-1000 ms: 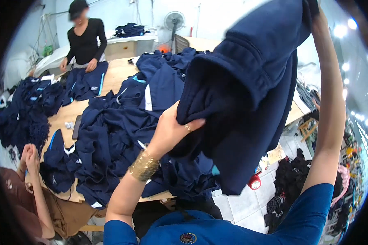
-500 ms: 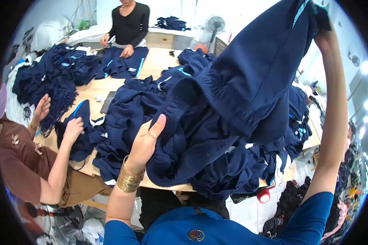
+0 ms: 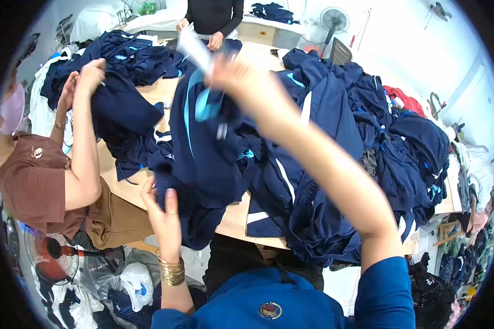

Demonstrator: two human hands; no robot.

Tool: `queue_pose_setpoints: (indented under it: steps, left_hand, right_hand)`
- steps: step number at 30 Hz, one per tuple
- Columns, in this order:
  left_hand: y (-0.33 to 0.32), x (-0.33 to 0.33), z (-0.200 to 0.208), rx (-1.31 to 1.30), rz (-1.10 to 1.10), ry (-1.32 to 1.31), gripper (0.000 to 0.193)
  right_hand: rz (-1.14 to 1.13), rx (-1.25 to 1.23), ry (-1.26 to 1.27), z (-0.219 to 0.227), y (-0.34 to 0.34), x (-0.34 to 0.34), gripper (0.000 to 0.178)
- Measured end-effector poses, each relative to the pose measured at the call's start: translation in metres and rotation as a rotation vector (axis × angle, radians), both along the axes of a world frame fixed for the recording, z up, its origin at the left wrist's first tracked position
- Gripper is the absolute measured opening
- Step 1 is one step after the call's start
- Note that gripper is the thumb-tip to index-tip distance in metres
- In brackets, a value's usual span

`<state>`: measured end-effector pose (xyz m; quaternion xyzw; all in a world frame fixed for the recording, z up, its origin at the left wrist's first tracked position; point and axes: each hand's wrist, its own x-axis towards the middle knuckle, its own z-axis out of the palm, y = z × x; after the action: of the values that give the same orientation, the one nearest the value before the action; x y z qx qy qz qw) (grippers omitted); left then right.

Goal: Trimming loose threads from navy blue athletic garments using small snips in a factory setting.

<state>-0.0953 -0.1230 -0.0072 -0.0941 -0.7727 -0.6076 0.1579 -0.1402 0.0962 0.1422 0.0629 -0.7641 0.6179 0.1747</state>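
Note:
A navy garment [image 3: 206, 159] with light-blue piping hangs raised over the near left part of the table. At its upper end my right hand [image 3: 230, 74] is closed on it, smeared by motion, with my arm reaching across to the left. A blurred white strip [image 3: 195, 50] sticks out past those fingers; what it is I cannot make out. Beside the garment's lower left edge, my left hand [image 3: 166, 222] is open, thumb and fingers apart, with the cloth close behind the fingertips. A ring and a gold bracelet are on this hand and wrist.
Piled navy garments [image 3: 324, 126] cover the middle and right of the wooden table [image 3: 233, 219]. At left, a co-worker in brown [image 3: 41, 175] lifts another navy garment [image 3: 121, 101]. A person in black [image 3: 214, 16] stands across the table. A red fan [image 3: 52, 255] is at lower left.
My right hand has swept from the upper right to the upper middle-left, carrying the garment with it. My left hand has moved slightly left and its fingers have spread. The view has shifted.

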Motion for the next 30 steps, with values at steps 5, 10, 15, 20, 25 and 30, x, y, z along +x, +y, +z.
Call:
queue_pose_setpoints:
  steps: [5,10,15,20,25,30]
  left_hand:
    - [0.036,-0.013,-0.03,-0.658,-0.095,0.236,0.079]
    - [0.077,-0.063,-0.062,-1.043,-0.116,0.265,0.061]
    - [0.044,-0.108,-0.104,-1.006,0.053,0.064,0.054]
    - [0.042,-0.088,-0.086,-1.198,0.107,0.136,0.054]
    - [0.06,-0.062,-0.054,-1.042,0.232,0.378,0.048]
    - [0.122,-0.038,-0.012,-0.641,-0.055,0.526,0.037]
  right_hand:
    - [0.058,0.15,-0.232,-0.171,0.026,-0.019,0.02]
    - [-0.086,0.148,-0.213,-0.138,0.079,0.028,0.021]
    - [-0.46,0.543,-0.035,-0.083,0.195,0.148,0.017]
    - [-1.292,0.844,-0.449,-0.083,0.382,0.342,0.02]
    - [-1.308,0.634,-0.536,-0.125,0.421,0.444,0.022]
    - [-1.21,0.755,-0.299,-0.133,0.444,0.358,0.022]
